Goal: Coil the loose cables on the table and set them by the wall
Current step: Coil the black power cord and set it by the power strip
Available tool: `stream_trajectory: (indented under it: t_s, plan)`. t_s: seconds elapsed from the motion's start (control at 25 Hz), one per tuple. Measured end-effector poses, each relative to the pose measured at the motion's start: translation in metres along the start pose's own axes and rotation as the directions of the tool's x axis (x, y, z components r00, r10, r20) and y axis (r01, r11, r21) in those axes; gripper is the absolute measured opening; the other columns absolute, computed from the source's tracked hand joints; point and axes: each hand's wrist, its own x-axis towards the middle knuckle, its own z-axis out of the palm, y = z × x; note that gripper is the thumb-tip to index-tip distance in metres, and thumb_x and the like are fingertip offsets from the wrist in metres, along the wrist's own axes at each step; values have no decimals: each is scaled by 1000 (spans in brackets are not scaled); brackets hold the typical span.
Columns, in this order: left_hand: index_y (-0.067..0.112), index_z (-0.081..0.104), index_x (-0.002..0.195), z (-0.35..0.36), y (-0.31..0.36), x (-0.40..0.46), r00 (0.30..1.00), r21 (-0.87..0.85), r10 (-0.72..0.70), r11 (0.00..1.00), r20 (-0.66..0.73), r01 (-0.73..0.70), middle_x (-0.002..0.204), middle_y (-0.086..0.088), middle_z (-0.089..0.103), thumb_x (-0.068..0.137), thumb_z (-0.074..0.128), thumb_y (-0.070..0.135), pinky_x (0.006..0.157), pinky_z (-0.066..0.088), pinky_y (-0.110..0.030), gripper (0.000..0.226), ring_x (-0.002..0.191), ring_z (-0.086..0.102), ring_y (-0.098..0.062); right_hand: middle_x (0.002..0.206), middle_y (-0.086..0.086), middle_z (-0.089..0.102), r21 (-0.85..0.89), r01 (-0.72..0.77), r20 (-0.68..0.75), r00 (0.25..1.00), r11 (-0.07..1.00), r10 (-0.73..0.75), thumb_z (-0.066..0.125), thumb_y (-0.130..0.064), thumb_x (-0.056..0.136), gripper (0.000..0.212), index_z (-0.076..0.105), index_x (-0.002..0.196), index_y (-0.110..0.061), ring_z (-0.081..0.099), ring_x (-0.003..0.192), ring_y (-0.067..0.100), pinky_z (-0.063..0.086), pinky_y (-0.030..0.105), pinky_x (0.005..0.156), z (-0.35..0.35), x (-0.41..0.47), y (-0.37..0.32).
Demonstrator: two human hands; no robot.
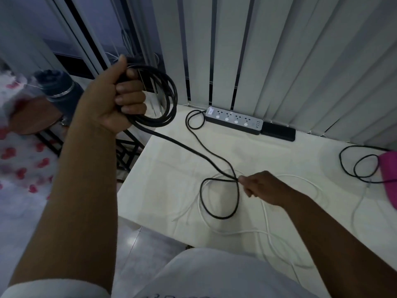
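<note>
Left hand [111,100] grips the coiled black cable [163,100] aloft as anchor; right hand [261,186] pinches its slack on the counter [163,168], feeding the next loop.

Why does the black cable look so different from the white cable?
The black cable is thick and dark; the white cable is thin and pale. The black cable is partly wound into loops held up in the left hand, with the right hand pinching its loose part; the white cable lies loose and uncoiled on the table. Both cross near the right hand.
</note>
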Motion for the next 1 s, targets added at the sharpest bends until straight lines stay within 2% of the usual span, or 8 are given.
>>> stream_trajectory:
  t_s: [0.12, 0.2, 0.32, 0.44, 0.56, 0.68, 0.84, 1.0]
  plan:
    - [23, 50, 71, 5, -13, 2, 999, 76, -34, 997, 18, 33, 42, 11, 33, 99, 38, 46, 33, 22, -15, 38, 32, 28, -3, 46, -4, 52, -40, -77, -214, 975, 996, 66, 49, -62, 91, 61, 50, 49, -18, 51, 49, 14, 44, 31, 59, -6, 7, 7]
    - [20, 50, 72, 14, -26, 6, 995, 139, -86, 987, 45, 79, 42, 11, 32, 98, 39, 42, 33, 25, -16, 36, 32, 27, -2, 43, -4, 41, 291, -165, -288, 924, 943, 250, 51, -50, 96, 50, 55, 62, -14, 38, 42, 15, 34, 28, 50, -14, 17, -9]
    - [17, 51, 75, 29, -48, 12, 986, 229, -167, 961, 23, 157, 44, 10, 31, 98, 43, 38, 34, 24, -17, 33, 34, 25, -3, 51, -1, 40, 816, -202, -52, 908, 541, 417, 45, -27, 101, 28, 58, 84, -9, 28, 41, 12, 28, 25, 48, -40, 26, -44]
    - [16, 53, 76, 42, -70, 19, 985, 210, -161, 963, -68, 172, 48, 8, 31, 99, 47, 37, 34, 22, -17, 32, 36, 25, -4, 71, 5, 61, 913, 17, -115, 969, 406, 217, 40, -8, 101, 22, 62, 96, -9, 53, 54, 14, 47, 30, 54, -54, 21, -79]
    - [15, 55, 77, 46, -81, 21, 986, 195, -104, 972, -134, 129, 50, 7, 32, 99, 49, 37, 34, 21, -17, 31, 38, 25, -5, 79, 9, 70, 838, 218, -286, 956, 500, 62, 51, -2, 98, 15, 66, 102, -5, 69, 67, 19, 61, 37, 63, -52, 13, -94]
    - [16, 54, 76, 34, -71, 21, 988, 90, -81, 992, -128, 93, 47, 9, 32, 99, 47, 37, 31, 20, -16, 32, 35, 26, -3, 73, 7, 73, 768, 244, -356, 931, 593, 77, 61, 1, 92, 12, 69, 91, -7, 72, 66, 22, 63, 38, 68, -57, 13, -76]
    - [19, 52, 79, -3, -36, 8, 1000, -48, -18, 999, 4, 18, 43, 11, 37, 101, 38, 41, 31, 24, -11, 34, 32, 32, -2, 68, 5, 72, 599, 58, -374, 902, 799, 214, 75, -1, 81, 7, 69, 86, 0, 72, 68, 29, 58, 34, 66, -67, 17, -33]
    - [20, 52, 82, -10, -27, -5, 998, 88, 26, 996, 50, -30, 48, 12, 38, 99, 39, 39, 35, 27, -13, 29, 36, 32, -1, 64, 7, 73, 245, -153, -319, 920, 957, 228, 85, -16, 72, 19, 68, 73, -9, 73, 63, 19, 49, 25, 56, -52, 24, -19]
